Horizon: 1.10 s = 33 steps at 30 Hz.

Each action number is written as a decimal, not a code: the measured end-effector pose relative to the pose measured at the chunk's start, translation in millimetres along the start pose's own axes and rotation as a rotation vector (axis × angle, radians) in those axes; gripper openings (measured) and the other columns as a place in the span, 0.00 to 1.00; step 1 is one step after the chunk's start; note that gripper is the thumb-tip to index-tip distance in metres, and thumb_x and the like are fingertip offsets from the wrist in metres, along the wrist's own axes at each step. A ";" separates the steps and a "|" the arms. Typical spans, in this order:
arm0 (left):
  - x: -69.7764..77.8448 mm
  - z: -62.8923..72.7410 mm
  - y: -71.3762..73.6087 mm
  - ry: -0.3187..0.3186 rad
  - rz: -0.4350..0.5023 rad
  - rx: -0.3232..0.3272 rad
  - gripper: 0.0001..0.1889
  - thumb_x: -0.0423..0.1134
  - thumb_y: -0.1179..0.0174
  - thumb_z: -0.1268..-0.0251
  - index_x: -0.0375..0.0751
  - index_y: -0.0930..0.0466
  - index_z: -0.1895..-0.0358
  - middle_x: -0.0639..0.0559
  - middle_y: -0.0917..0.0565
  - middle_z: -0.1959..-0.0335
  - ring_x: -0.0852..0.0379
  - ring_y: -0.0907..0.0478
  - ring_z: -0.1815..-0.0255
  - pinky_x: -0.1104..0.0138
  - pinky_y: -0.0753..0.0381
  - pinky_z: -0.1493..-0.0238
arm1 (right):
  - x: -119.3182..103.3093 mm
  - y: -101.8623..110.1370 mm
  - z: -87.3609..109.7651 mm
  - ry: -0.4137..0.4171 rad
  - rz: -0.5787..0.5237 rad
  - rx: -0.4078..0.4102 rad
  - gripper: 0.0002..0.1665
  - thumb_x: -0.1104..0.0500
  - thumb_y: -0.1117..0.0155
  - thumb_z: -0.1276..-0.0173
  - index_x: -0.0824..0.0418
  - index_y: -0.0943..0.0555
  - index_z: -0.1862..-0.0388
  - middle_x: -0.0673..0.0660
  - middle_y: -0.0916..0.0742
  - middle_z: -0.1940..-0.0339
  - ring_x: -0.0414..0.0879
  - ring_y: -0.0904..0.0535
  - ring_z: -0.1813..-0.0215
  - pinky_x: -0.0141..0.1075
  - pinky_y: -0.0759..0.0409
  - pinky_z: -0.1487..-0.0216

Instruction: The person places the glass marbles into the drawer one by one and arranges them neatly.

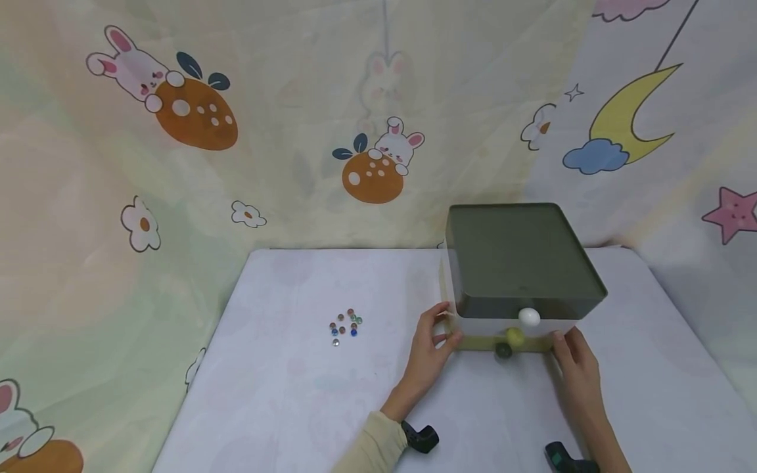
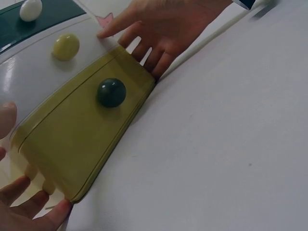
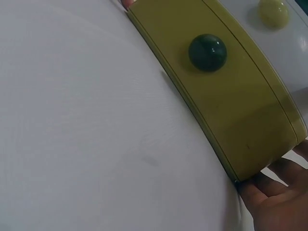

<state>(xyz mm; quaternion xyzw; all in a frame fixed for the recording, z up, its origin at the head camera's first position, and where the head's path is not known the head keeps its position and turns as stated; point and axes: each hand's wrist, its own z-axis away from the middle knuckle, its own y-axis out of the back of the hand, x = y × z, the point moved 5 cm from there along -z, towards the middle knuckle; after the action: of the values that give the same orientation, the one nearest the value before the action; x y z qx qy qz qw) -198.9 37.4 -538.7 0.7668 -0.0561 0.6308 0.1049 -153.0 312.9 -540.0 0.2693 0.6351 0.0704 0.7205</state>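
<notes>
Fingers half-curled, my left hand [image 1: 426, 347] and right hand [image 1: 581, 368] grip a glossy, rectangular green-white-olive box [image 1: 517, 256] by its sides, probably steadying it near the white table's [image 1: 278, 407] far-right corner.

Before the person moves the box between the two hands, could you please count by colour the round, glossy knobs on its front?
Glossy white round knob, on the dark green front panel: 1
Glossy yellow round knob, on the white front panel: 1
Glossy dark green round knob, on the olive front panel: 1
Total: 3 knobs
</notes>
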 end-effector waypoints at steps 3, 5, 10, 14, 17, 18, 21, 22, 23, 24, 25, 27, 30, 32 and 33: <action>-1.2 -2.8 0.7 0.002 -0.006 -0.001 0.32 0.42 0.38 0.23 0.48 0.39 0.21 0.48 0.33 0.23 0.45 0.32 0.23 0.50 0.20 0.32 | -0.3 -1.1 -2.9 0.001 0.005 -0.002 0.37 0.38 0.59 0.14 0.38 0.53 0.13 0.53 0.42 0.12 0.59 0.46 0.13 0.48 0.37 0.19; -1.3 -4.7 1.1 -0.002 -0.006 -0.001 0.32 0.42 0.38 0.23 0.49 0.39 0.21 0.48 0.33 0.23 0.44 0.32 0.23 0.50 0.20 0.32 | -1.1 -1.5 -4.6 0.003 0.004 0.001 0.37 0.38 0.59 0.14 0.38 0.53 0.13 0.53 0.42 0.12 0.59 0.46 0.13 0.44 0.37 0.19; 1.1 -9.2 2.7 -0.010 -0.018 -0.007 0.32 0.42 0.39 0.22 0.50 0.39 0.21 0.48 0.33 0.23 0.44 0.32 0.23 0.50 0.20 0.33 | -4.5 -1.9 -7.6 0.011 -0.013 0.013 0.36 0.39 0.58 0.14 0.39 0.51 0.13 0.54 0.40 0.12 0.59 0.45 0.13 0.24 0.37 0.23; 7.1 -12.7 4.0 -0.012 -0.078 -0.026 0.34 0.43 0.40 0.22 0.49 0.42 0.19 0.48 0.35 0.22 0.45 0.34 0.22 0.49 0.21 0.31 | -7.2 -2.5 -7.9 -0.005 -0.003 0.028 0.37 0.38 0.57 0.14 0.44 0.49 0.13 0.57 0.38 0.13 0.60 0.42 0.15 0.32 0.35 0.20; 19.3 -17.8 5.9 -0.037 -0.138 -0.049 0.37 0.47 0.40 0.22 0.50 0.47 0.17 0.50 0.38 0.20 0.47 0.37 0.20 0.48 0.24 0.29 | -9.1 -1.4 -5.8 -0.014 0.001 0.055 0.38 0.38 0.56 0.15 0.52 0.44 0.14 0.62 0.33 0.16 0.43 0.30 0.22 0.25 0.27 0.29; 25.8 -20.1 7.0 -0.048 -0.153 -0.058 0.38 0.48 0.40 0.22 0.51 0.49 0.17 0.51 0.40 0.19 0.49 0.39 0.19 0.48 0.25 0.28 | -9.3 -0.9 -4.8 -0.018 -0.007 0.065 0.38 0.38 0.55 0.15 0.55 0.42 0.15 0.63 0.31 0.18 0.36 0.27 0.27 0.21 0.25 0.35; 45.5 -28.2 11.2 -0.107 -0.179 -0.077 0.41 0.50 0.40 0.23 0.58 0.52 0.15 0.56 0.44 0.17 0.53 0.43 0.16 0.50 0.27 0.26 | -8.0 -0.8 -0.3 -0.054 -0.026 0.083 0.40 0.38 0.53 0.16 0.61 0.39 0.18 0.67 0.28 0.21 0.18 0.30 0.46 0.12 0.25 0.53; 52.4 -31.0 12.5 -0.133 -0.188 -0.081 0.41 0.50 0.39 0.24 0.60 0.53 0.15 0.57 0.45 0.17 0.54 0.44 0.16 0.50 0.27 0.25 | -6.9 -1.2 1.3 -0.076 -0.035 0.086 0.41 0.37 0.52 0.17 0.62 0.39 0.18 0.67 0.28 0.22 0.17 0.29 0.50 0.13 0.24 0.54; 59.2 -33.9 13.6 -0.161 -0.198 -0.085 0.42 0.50 0.39 0.24 0.62 0.54 0.15 0.58 0.45 0.17 0.55 0.45 0.16 0.50 0.27 0.26 | -5.5 -2.0 3.1 -0.100 -0.041 0.085 0.41 0.37 0.53 0.17 0.63 0.39 0.19 0.67 0.29 0.22 0.17 0.28 0.53 0.14 0.23 0.56; 65.4 -36.7 14.6 -0.187 -0.207 -0.089 0.43 0.49 0.38 0.25 0.65 0.54 0.15 0.59 0.46 0.16 0.56 0.45 0.15 0.49 0.27 0.26 | -4.2 -2.9 4.4 -0.124 -0.048 0.083 0.42 0.37 0.53 0.17 0.64 0.40 0.19 0.68 0.30 0.22 0.17 0.26 0.56 0.16 0.21 0.57; 71.3 -39.1 15.1 -0.213 -0.215 -0.092 0.43 0.48 0.37 0.25 0.65 0.55 0.15 0.59 0.47 0.16 0.57 0.46 0.15 0.48 0.27 0.26 | -2.9 -3.9 5.7 -0.151 -0.047 0.079 0.43 0.36 0.54 0.17 0.65 0.42 0.19 0.69 0.30 0.22 0.19 0.24 0.59 0.17 0.21 0.58; 81.0 -43.8 15.3 -0.258 -0.231 -0.099 0.45 0.46 0.35 0.26 0.67 0.55 0.15 0.58 0.48 0.15 0.58 0.46 0.15 0.45 0.27 0.27 | -1.5 -6.1 7.9 -0.195 -0.060 0.073 0.44 0.36 0.55 0.17 0.67 0.44 0.19 0.69 0.30 0.24 0.25 0.19 0.64 0.20 0.19 0.60; 89.5 -49.5 14.1 -0.297 -0.247 -0.109 0.47 0.44 0.33 0.27 0.67 0.56 0.15 0.55 0.50 0.15 0.58 0.46 0.16 0.45 0.27 0.29 | -2.1 -11.4 9.8 -0.242 -0.070 0.040 0.44 0.36 0.57 0.16 0.69 0.44 0.20 0.69 0.25 0.32 0.32 0.16 0.67 0.26 0.15 0.61; 91.8 -52.1 13.2 -0.308 -0.258 -0.113 0.48 0.43 0.32 0.28 0.66 0.55 0.15 0.53 0.50 0.15 0.57 0.46 0.16 0.48 0.25 0.30 | -4.0 -15.7 10.9 -0.257 -0.078 0.008 0.44 0.36 0.56 0.16 0.71 0.41 0.23 0.66 0.20 0.41 0.35 0.16 0.68 0.30 0.13 0.62; 92.1 -53.3 12.9 -0.312 -0.266 -0.112 0.48 0.43 0.32 0.28 0.66 0.54 0.15 0.53 0.51 0.15 0.57 0.45 0.17 0.50 0.25 0.30 | -5.1 -18.4 11.4 -0.262 -0.083 -0.019 0.43 0.37 0.55 0.16 0.72 0.40 0.24 0.63 0.18 0.44 0.35 0.16 0.67 0.32 0.12 0.62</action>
<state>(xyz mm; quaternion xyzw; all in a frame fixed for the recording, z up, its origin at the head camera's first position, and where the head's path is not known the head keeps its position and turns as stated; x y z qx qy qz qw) -234.5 41.4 -437.6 0.8487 -0.0049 0.4811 0.2196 -147.5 291.7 -543.7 0.2428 0.5454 0.0109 0.8021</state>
